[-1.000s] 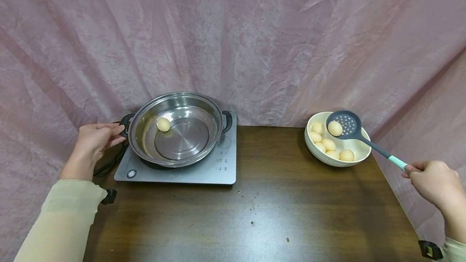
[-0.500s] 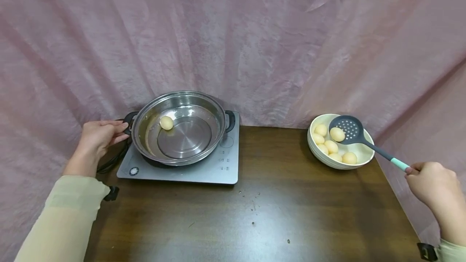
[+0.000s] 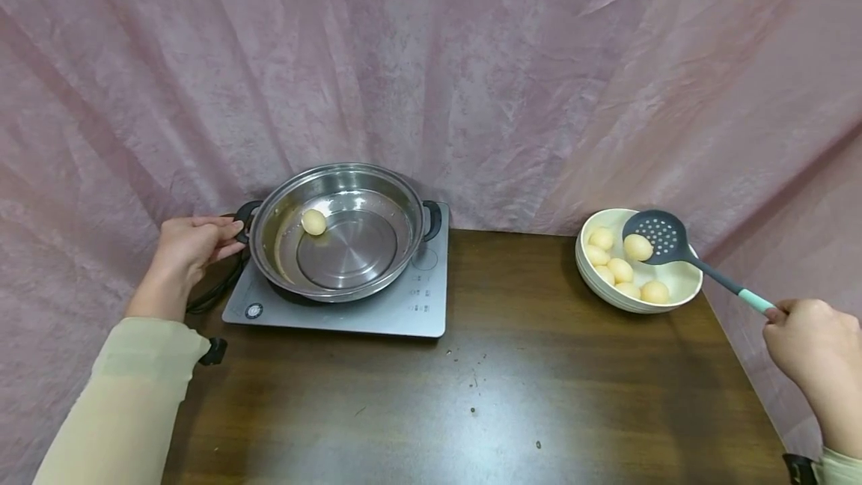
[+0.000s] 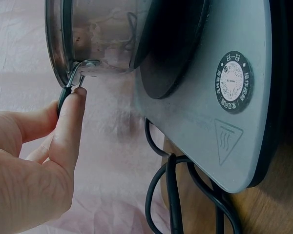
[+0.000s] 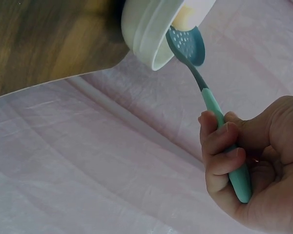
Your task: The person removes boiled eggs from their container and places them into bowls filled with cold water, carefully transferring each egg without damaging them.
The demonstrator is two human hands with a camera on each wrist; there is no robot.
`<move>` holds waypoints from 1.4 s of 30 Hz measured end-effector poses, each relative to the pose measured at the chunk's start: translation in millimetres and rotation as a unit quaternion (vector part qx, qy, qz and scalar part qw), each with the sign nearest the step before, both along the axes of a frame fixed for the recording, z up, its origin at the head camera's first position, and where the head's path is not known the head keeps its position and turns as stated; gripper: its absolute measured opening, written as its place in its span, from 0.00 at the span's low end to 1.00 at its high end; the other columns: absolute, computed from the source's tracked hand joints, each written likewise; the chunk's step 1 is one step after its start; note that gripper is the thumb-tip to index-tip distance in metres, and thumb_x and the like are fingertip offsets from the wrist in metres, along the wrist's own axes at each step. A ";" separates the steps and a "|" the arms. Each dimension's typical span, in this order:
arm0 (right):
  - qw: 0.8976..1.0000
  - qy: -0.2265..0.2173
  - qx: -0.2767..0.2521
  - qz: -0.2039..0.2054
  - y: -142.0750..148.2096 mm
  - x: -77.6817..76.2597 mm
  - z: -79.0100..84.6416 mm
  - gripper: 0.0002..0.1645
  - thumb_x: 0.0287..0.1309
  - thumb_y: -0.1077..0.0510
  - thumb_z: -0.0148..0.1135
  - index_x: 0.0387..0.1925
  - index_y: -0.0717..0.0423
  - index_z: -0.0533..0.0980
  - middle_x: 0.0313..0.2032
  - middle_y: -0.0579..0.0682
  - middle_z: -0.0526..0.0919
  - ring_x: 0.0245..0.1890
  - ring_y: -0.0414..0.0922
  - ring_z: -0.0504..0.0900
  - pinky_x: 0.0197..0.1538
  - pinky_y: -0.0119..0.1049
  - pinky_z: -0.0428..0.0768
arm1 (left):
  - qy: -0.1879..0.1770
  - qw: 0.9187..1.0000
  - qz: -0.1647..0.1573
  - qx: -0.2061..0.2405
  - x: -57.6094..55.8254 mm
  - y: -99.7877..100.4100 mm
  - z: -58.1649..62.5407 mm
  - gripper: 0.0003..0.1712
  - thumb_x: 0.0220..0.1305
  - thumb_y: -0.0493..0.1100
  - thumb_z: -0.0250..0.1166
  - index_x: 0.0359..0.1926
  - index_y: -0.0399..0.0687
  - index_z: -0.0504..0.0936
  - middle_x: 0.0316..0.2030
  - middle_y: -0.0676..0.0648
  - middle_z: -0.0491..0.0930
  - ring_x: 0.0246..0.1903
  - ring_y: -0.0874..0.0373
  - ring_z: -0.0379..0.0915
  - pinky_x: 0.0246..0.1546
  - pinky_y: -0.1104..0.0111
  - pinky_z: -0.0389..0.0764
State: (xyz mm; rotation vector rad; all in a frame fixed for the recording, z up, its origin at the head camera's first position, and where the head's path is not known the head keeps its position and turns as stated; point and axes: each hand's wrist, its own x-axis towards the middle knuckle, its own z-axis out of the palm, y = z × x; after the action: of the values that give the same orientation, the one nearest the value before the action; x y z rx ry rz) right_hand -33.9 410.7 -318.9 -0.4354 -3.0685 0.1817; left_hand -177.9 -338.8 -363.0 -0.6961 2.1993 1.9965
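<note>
My left hand [image 3: 195,245] pinches the black side handle [image 4: 63,100] of a wide stainless steel pot [image 3: 397,260] between thumb and fingers. One pale yellow, egg-sized ball [image 3: 313,222] lies in shallow clear liquid at the pot's left side. On the right, my right hand [image 3: 815,343] grips the mint-green handle [image 5: 240,180] of a grey slotted skimmer [image 3: 663,234]. Its perforated head is over the back right of a cream bowl [image 3: 680,289], with another pale ball [image 3: 637,248] at the head's left edge. Several similar balls [image 3: 655,292] lie in the bowl.
Under the pot is a flat silver induction cooker [image 3: 337,324], with black cables [image 4: 172,195] beside its left edge. Brown wooden table [image 3: 512,380] lies between cooker and bowl, with small crumbs on it. A pink curtain [image 3: 431,81] hangs close behind everything.
The whole head view has shifted slightly, so things appear farther right. The skimmer head sits slightly lower against the bowl's rim, the ball still on it. My left hand keeps the pot handle.
</note>
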 end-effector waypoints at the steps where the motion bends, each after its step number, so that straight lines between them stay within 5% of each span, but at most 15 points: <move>1: 1.000 0.000 0.000 -0.001 -0.3 0.1 0.4 0.18 0.56 0.62 0.50 0.41 0.73 0.76 0.24 0.67 0.79 0.20 0.59 0.72 0.19 0.41 0.61 | 0.002 1.000 -0.001 0.003 -0.2 -0.1 0.3 0.09 0.56 0.39 0.68 0.39 0.51 0.81 0.32 0.58 0.77 0.29 0.67 0.82 0.39 0.72 0.86; 10: 1.000 0.008 0.001 -0.018 -2.7 -1.6 1.4 0.17 0.56 0.60 0.50 0.40 0.67 0.77 0.25 0.68 0.78 0.19 0.62 0.72 0.16 0.42 0.60 | 0.011 1.000 0.000 0.016 -1.0 -0.1 0.0 0.07 0.55 0.39 0.69 0.36 0.50 0.81 0.34 0.55 0.76 0.27 0.65 0.83 0.37 0.72 0.86; 17: 1.000 0.025 0.005 -0.011 -0.6 -2.3 0.8 0.16 0.58 0.61 0.49 0.39 0.69 0.77 0.28 0.71 0.79 0.22 0.68 0.72 0.19 0.44 0.60 | -0.004 1.000 -0.004 -0.009 -0.8 1.1 -0.5 0.13 0.56 0.42 0.69 0.43 0.50 0.79 0.43 0.52 0.71 0.29 0.66 0.83 0.40 0.73 0.86; 32: 0.999 0.004 -0.005 -0.031 -2.1 -1.8 4.1 0.17 0.61 0.58 0.49 0.44 0.66 0.76 0.30 0.71 0.78 0.22 0.65 0.73 0.19 0.45 0.62 | -0.009 1.000 -0.009 -0.022 -0.4 0.7 -0.6 0.18 0.57 0.43 0.68 0.48 0.47 0.77 0.45 0.51 0.69 0.29 0.67 0.83 0.40 0.73 0.85; 42: 0.999 0.004 -0.033 -0.004 -11.6 -2.3 12.7 0.20 0.65 0.52 0.50 0.44 0.65 0.78 0.32 0.67 0.81 0.28 0.64 0.74 0.22 0.45 0.66 | -0.016 1.000 -0.014 -0.013 -1.7 -0.9 -2.4 0.32 0.57 0.43 0.68 0.61 0.40 0.70 0.47 0.52 0.68 0.30 0.67 0.83 0.40 0.73 0.86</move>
State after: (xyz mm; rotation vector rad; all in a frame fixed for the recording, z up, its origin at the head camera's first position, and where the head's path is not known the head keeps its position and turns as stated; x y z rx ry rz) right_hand -36.2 399.1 -306.1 -0.4483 -3.0608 0.2830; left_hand -179.6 -339.7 -365.4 -0.6914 2.2083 1.9346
